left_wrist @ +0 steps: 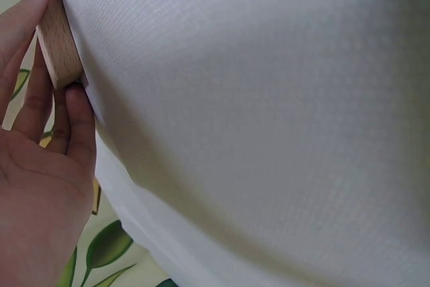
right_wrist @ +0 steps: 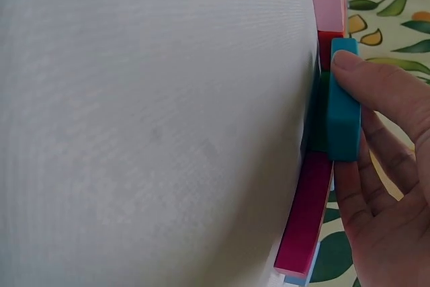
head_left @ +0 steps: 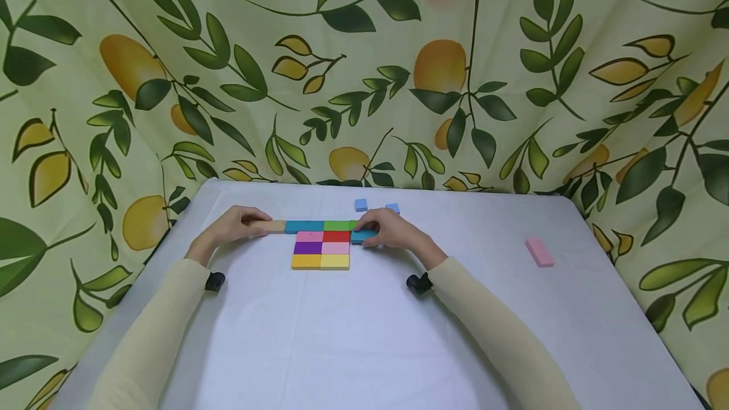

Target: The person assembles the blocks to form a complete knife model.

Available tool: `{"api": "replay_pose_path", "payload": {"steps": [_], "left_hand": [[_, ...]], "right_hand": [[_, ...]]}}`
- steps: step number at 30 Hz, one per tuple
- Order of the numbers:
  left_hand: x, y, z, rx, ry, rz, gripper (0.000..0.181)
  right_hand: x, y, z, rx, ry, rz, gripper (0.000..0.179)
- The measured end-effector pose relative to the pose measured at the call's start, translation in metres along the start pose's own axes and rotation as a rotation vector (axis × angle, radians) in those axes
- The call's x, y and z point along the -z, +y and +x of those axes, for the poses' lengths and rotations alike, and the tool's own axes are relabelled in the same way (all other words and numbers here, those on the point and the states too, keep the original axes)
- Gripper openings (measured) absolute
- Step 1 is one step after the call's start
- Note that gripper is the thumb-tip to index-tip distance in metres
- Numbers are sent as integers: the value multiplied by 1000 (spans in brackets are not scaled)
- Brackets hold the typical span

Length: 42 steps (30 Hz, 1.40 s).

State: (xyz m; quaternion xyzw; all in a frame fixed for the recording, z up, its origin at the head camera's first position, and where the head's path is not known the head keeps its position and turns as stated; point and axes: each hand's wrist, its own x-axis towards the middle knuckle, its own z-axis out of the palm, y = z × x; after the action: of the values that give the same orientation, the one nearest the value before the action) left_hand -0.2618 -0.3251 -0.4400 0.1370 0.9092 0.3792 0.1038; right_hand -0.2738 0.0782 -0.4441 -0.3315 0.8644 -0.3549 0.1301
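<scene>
My left hand point(head_left: 230, 231) holds the left end of a bare wooden block point(head_left: 277, 227), thumb on one face and fingers on the other. In line with it lie a teal block point(head_left: 304, 227) and a green block point(head_left: 336, 226). Between thumb and fingers, my right hand point(head_left: 394, 231) pinches another teal block point(right_wrist: 345, 109), tilted over the row's right part beside the red block point(head_left: 336, 236). A magenta block point(right_wrist: 304, 216) shows past it in the right wrist view, hidden by the hand from the head camera.
Under the row sit pink point(head_left: 310, 236), purple point(head_left: 307, 248), light pink point(head_left: 336, 248), orange point(head_left: 305, 262) and yellow point(head_left: 335, 262) blocks, side by side. Two small blue blocks point(head_left: 361, 205) lie behind. A pink block point(head_left: 539, 252) rests far right on the white cloth point(head_left: 319, 340).
</scene>
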Motion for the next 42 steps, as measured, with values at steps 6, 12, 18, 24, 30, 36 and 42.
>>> {"api": "replay_pose_path", "payload": {"steps": [6, 12, 18, 24, 30, 36, 42], "left_hand": [[0, -2, 1, 15, 1, 0, 33], [1, -4, 2, 18, 2, 4, 32], [2, -3, 1, 2, 11, 10, 31], [1, -5, 2, 15, 7, 7, 32], [1, -3, 1, -3, 9, 16, 32], [1, 0, 0, 1, 1, 11, 33], [0, 0, -1, 6, 4, 15, 32]], "right_hand": [[-2, 0, 1, 7, 5, 6, 32], [0, 5, -3, -15, 23, 19, 33], [1, 8, -5, 1, 47, 6, 33], [-3, 6, -4, -30, 60, 11, 32], [-3, 5, -4, -53, 67, -2, 31], [-1, 6, -5, -39, 66, 12, 31], [9, 11, -16, -1, 95, 70, 29]]}}
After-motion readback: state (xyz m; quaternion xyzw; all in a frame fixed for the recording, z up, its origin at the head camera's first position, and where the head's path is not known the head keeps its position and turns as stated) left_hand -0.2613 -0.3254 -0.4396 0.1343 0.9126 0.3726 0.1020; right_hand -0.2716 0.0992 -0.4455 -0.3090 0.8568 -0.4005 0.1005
